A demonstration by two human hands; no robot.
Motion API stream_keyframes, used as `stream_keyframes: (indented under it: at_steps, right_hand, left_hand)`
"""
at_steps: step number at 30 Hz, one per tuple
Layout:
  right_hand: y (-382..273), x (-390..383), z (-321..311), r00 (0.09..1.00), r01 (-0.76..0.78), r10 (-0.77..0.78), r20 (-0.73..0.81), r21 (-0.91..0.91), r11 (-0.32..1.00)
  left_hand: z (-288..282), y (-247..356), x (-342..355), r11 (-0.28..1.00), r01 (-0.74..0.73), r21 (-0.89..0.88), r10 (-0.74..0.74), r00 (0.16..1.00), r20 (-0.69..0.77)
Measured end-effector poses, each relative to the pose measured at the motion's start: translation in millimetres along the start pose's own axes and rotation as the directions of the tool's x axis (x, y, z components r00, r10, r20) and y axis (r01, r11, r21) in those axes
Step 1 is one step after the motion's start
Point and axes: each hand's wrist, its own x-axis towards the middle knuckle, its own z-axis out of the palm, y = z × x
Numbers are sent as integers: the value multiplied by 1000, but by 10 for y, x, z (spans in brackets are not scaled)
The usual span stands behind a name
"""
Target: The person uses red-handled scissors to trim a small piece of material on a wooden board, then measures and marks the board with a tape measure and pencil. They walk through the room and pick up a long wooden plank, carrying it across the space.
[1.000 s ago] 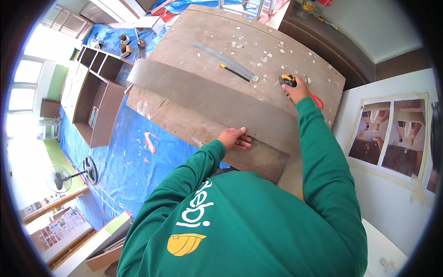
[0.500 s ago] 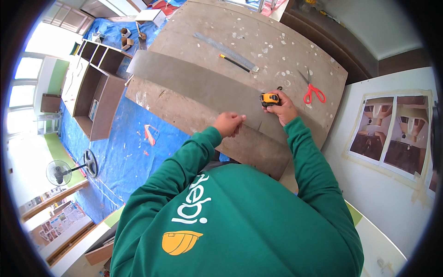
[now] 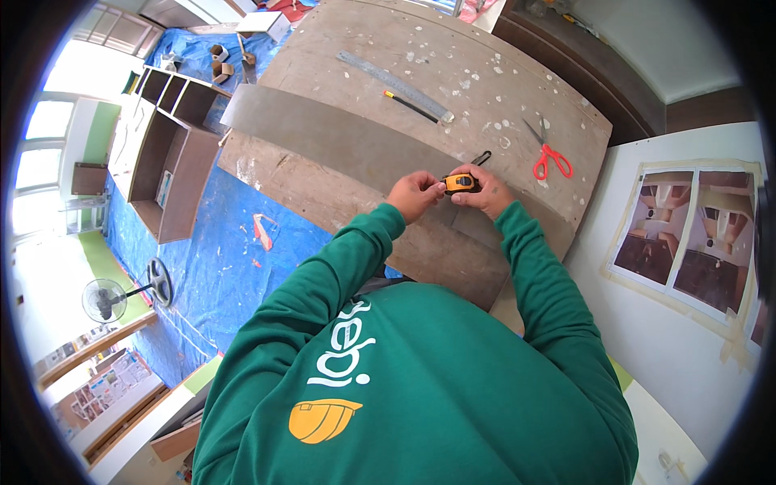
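Observation:
A yellow and black tape measure (image 3: 461, 183) is gripped in my right hand (image 3: 491, 195), a black wrist strap (image 3: 482, 157) trailing from its far side. My left hand (image 3: 415, 196) is closed in a pinch at the left end of the tape measure; whatever sits between its fingertips is too small to make out. Both hands are over a long grey-brown laminate strip (image 3: 323, 137) lying slantwise across the paint-spotted wooden table (image 3: 323, 36). Beyond the strip lie a metal ruler (image 3: 388, 81) and a black pencil (image 3: 411, 106). Red-handled scissors (image 3: 553, 164) rest on the right.
Blue plastic sheeting (image 3: 210, 242) covers the floor at left, with a brown shelf cabinet (image 3: 171, 170) and a standing fan (image 3: 105, 301) there. A dark ledge (image 3: 582, 77) borders the table at far right, and a white wall with taped photos (image 3: 683, 234) stands beside it.
My left hand has moved right and up to the tape measure. My right hand has shifted slightly left, turning the tape measure so that its end meets the left fingers.

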Motion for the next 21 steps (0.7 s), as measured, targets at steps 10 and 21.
stream_keyframes:
  at_steps: [10, 21]
  right_hand:
    - [61, 34, -40, 995, -102, 99, 29, 125, 987]
    - [-15, 121, -111, 979, -136, 124, 165, 65, 989]
  left_hand:
    - [71, -26, 18, 996, 26, -84, -28, 999, -31]
    - [-296, 781, -457, 961, -167, -219, 127, 974, -188]
